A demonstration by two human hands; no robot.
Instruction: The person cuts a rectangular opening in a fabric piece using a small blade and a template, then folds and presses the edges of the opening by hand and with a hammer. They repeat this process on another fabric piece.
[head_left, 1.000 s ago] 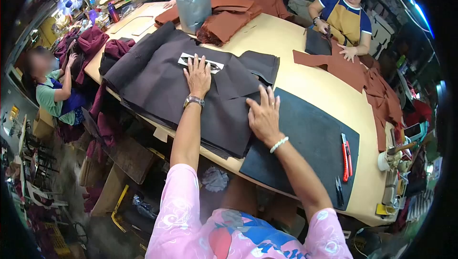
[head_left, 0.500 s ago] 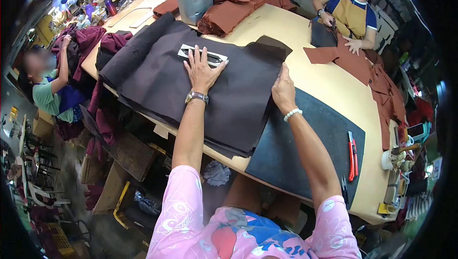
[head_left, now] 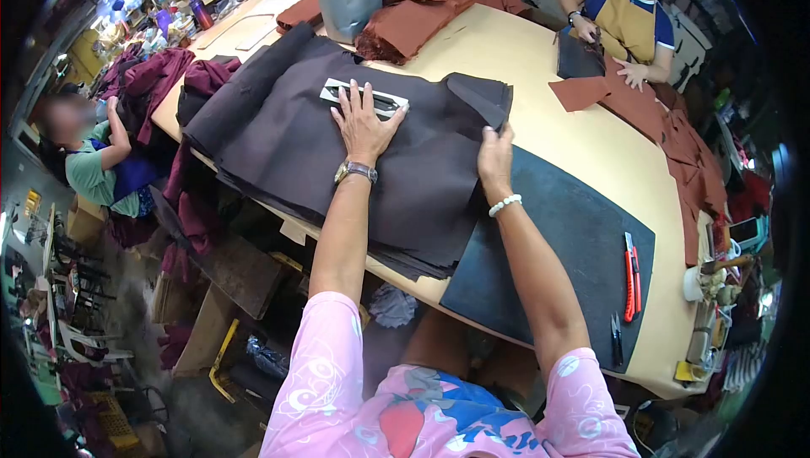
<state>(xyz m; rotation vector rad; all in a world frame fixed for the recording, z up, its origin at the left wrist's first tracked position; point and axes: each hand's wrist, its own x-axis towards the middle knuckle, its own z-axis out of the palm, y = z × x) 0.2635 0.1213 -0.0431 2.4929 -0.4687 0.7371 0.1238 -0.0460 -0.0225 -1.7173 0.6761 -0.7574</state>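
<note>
A stack of dark brown fabric sheets [head_left: 278, 141] lies across the table, its far left part folded over. My left hand [head_left: 366, 125] rests with spread fingers on a white template [head_left: 337, 91] that has dark slots, pressing it on the fabric. At the right edge of the stack, my right hand [head_left: 496, 157] has its fingers wrapped round the edge of the top fabric, whose far corner [head_left: 477, 97] is folded back. A dark cutting mat [head_left: 548, 238] lies partly beneath the stack's right side.
Red cutters [head_left: 631, 281] and small snips [head_left: 617, 340] lie on the mat. A metal container [head_left: 348, 0] and rust-coloured fabric [head_left: 405, 27] stand behind. One co-worker [head_left: 624, 10] handles rust pieces at the right; another [head_left: 97, 162] holds maroon fabric at the left.
My right hand has shifted slightly toward me along the fabric edge, and the far right corner has folded over further. The left co-worker's raised hand has come down.
</note>
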